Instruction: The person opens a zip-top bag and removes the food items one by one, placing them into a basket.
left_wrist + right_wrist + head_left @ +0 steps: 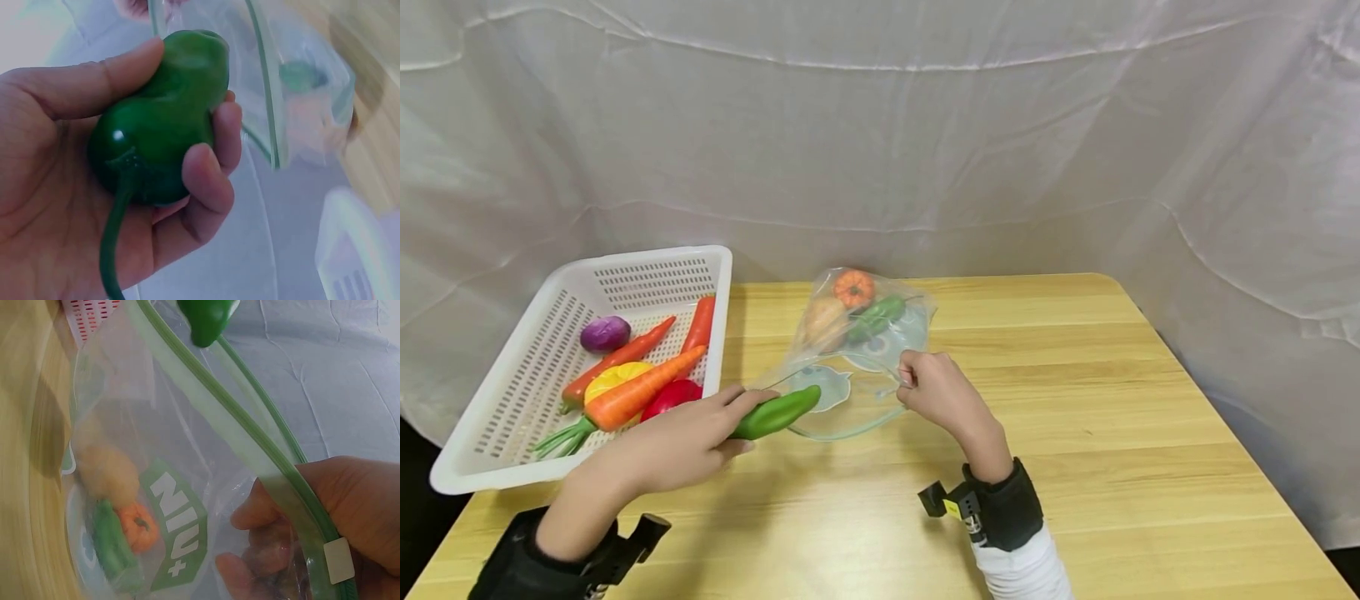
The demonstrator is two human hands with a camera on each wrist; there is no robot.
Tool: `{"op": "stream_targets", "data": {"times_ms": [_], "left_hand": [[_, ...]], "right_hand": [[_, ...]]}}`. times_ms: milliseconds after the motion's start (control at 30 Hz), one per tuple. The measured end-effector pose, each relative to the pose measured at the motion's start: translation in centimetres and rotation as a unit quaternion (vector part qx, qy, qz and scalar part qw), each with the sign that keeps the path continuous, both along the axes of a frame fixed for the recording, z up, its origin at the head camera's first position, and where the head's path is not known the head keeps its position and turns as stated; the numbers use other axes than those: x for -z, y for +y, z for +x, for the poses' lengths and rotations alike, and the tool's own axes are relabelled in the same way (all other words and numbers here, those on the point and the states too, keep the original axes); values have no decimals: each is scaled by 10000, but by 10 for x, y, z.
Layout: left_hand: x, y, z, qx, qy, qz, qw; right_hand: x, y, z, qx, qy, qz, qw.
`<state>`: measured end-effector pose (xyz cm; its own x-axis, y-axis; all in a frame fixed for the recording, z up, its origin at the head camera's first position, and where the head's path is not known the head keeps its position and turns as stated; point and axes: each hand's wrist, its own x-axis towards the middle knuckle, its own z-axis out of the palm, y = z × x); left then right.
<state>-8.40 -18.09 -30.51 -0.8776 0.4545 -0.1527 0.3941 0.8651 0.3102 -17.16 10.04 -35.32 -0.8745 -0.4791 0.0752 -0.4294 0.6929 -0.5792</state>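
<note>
A glossy green pepper (pixel 169 119) with a curved stem lies in my left hand (pixel 677 437), thumb and fingers curled round it. Its tip points at the mouth of a clear zip bag (pixel 865 387). My right hand (pixel 943 396) pinches the bag's green-edged rim near the white slider (pixel 339 559), holding the mouth apart. Through the plastic show a small orange pumpkin (pixel 853 288), a tan potato-like piece (pixel 826 323) and another green pepper (pixel 877 318). In the right wrist view the held pepper hangs right at the bag's opening.
On the left a white perforated basket (pixel 724 308) holds carrots (pixel 643 387), a purple vegetable (pixel 606 334), a yellow piece (pixel 617 380) and a red one (pixel 672 397). The wooden table (pixel 1112 433) meets a pale cloth (pixel 880 133) behind. My left forearm passes over the basket's near corner.
</note>
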Motion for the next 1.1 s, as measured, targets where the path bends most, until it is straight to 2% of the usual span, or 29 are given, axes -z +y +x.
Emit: {"op": "stream_targets", "data": {"times_ms": [233,433,567,700,800,1000,1100], "left_hand": [[-4,-25,0,-236,135,392,9989],[-1,-44,-4,-323,425,481,9974],[3,-53,-8,-456,452,568,9963],[8,-65,-15,-687,377,746,9941],[12,-73,-19,-982,360,827,9911],[21,-86,-26,-1563,558,808,9828],[25,-90,-29,-1807,537,737,9793]], "right_hand": [[0,1,0,24,-46,37,10000],[0,2,-1,20,-40,55,10000],[0,3,-1,57,-57,62,9999],[1,3,-1,65,-61,66,9999],[1,3,-1,59,-54,56,10000],[1,3,-1,57,-53,38,10000],[1,4,-1,58,-62,24,10000]]}}
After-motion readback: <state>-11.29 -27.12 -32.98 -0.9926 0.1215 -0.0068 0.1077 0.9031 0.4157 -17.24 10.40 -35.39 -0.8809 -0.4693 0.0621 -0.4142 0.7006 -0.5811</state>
